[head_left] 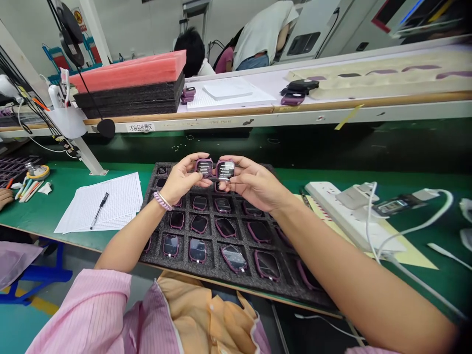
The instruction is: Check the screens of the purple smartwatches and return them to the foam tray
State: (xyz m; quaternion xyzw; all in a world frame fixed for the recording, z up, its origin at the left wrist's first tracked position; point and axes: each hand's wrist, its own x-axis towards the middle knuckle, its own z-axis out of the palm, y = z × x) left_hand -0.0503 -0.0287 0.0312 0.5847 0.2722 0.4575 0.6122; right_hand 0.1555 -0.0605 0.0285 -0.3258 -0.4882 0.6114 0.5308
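Above the back part of a dark foam tray (pixel 217 248), my left hand (pixel 186 176) holds a purple-framed watch (pixel 204 167) between its fingers and thumb. Close beside it, my right hand (pixel 254 181) grips a second purple watch (pixel 225 170). Both screens face me and show small light text. Below them, rows of square pockets in the tray hold several more purple watches with dark screens, such as one at the front (pixel 234 258). Part of the tray's right side is hidden under my right forearm.
Paper sheets (pixel 92 204) with a pen (pixel 99 210) lie left on the green table. A white power strip (pixel 354 216) with cables stands right. A shelf (pixel 221 117) crosses behind, bearing pink and black foam (pixel 129 73). A co-worker's hand (pixel 5 197) shows far left; people are beyond.
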